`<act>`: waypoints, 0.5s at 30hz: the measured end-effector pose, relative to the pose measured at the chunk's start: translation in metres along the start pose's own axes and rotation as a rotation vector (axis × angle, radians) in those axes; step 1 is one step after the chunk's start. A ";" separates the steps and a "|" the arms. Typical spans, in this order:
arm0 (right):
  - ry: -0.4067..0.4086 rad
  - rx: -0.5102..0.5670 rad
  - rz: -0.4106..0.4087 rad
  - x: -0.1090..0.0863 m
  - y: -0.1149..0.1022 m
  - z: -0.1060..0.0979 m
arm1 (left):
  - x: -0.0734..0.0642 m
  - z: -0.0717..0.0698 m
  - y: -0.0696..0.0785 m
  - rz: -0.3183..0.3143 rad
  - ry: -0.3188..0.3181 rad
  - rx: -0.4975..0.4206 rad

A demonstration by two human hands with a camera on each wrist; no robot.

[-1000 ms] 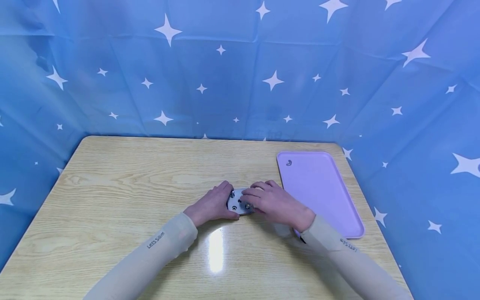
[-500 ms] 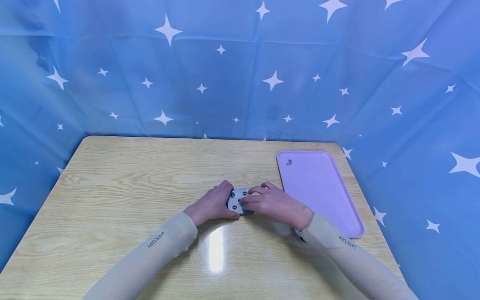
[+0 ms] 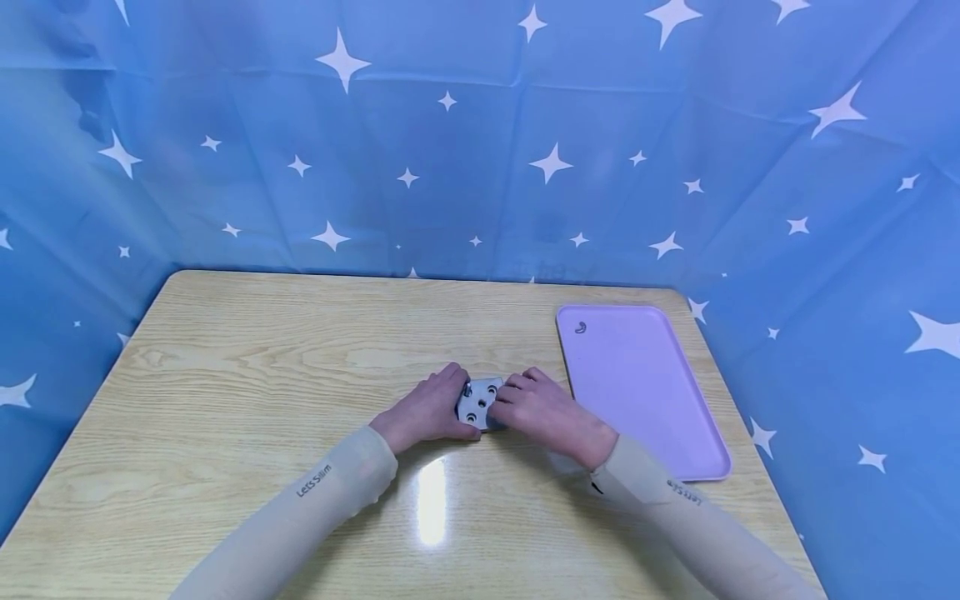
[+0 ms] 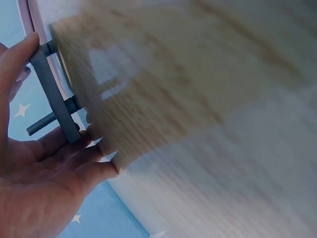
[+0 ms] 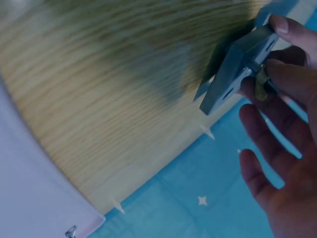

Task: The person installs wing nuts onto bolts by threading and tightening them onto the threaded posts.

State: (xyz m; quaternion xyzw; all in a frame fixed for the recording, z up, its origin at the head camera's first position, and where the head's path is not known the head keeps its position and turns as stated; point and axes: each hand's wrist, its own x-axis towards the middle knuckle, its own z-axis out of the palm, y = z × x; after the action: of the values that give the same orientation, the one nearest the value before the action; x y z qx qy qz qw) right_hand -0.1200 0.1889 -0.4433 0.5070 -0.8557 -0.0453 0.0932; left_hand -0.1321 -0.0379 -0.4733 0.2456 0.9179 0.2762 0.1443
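At the lilac tray's [image 3: 645, 383] nine o'clock, the left hand [image 3: 427, 409] is gripping the metal plate's [image 3: 475, 405] nine-o'clock side while the right hand [image 3: 543, 413] is pinching a brass-coloured fitting [image 5: 261, 85], seemingly fastening or loosening it, the next move calling for a steady plate.

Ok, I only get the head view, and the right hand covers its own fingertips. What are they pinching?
Observer: The right wrist view shows the right hand pinching a brass-coloured piece that sits on a threaded bolt.
Operator: Got it. And the metal plate, is it lying flat on the table?
Observer: It doesn't look flat. The left wrist view shows two short dark pieces sticking out from its table side, so it appears raised.
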 end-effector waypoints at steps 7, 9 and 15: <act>0.014 0.031 0.113 0.005 -0.008 0.006 | -0.001 0.000 0.000 0.005 0.003 0.013; 0.019 0.059 0.150 0.006 -0.010 0.007 | -0.002 -0.001 0.000 0.009 0.009 0.018; 0.032 0.108 0.241 0.007 -0.016 0.008 | -0.001 0.000 0.000 0.009 0.009 0.009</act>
State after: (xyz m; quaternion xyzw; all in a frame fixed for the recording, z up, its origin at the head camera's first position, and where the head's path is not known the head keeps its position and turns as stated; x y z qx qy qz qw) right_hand -0.1106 0.1751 -0.4528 0.4055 -0.9100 0.0203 0.0841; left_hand -0.1314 -0.0384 -0.4737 0.2489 0.9188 0.2737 0.1376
